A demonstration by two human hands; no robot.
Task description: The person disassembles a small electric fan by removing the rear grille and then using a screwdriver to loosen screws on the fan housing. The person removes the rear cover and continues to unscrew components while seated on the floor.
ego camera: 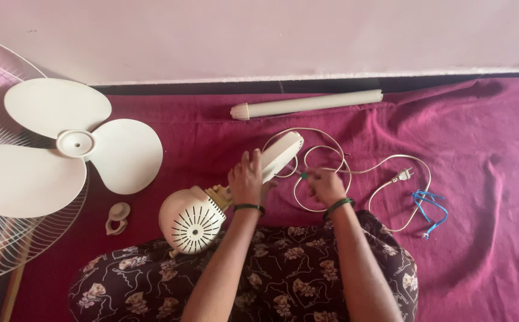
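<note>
The left hand [246, 177] is wrapping around the neck of a cream fan body [280, 156], fingers curled over the flat part that is slanting up toward the far right. The right hand [325, 185] is pinching a white power cord [331, 170] just beside a small green spot on it; how firmly the fingertips are closing is hard to make out. The fan body is lying on the maroon cloth [486, 155] just in front of the person's lap, its round vented motor housing [191, 220] resting near the left, against the flowered dress [283, 280].

The cord is looping to the right, ending in a plug [404, 175], with a blue wire [429, 206] lying next to it. Farther off, a cream tube [307, 104] is lying along the cloth near the wall. To the left, a three-bladed cream propeller [68, 146] is sitting on a wire grille [9, 244], which is being cut off by the left edge. A small cream cap [118, 217] is resting between the grille and the motor housing. No labels or printed signs are making themselves readable here.
</note>
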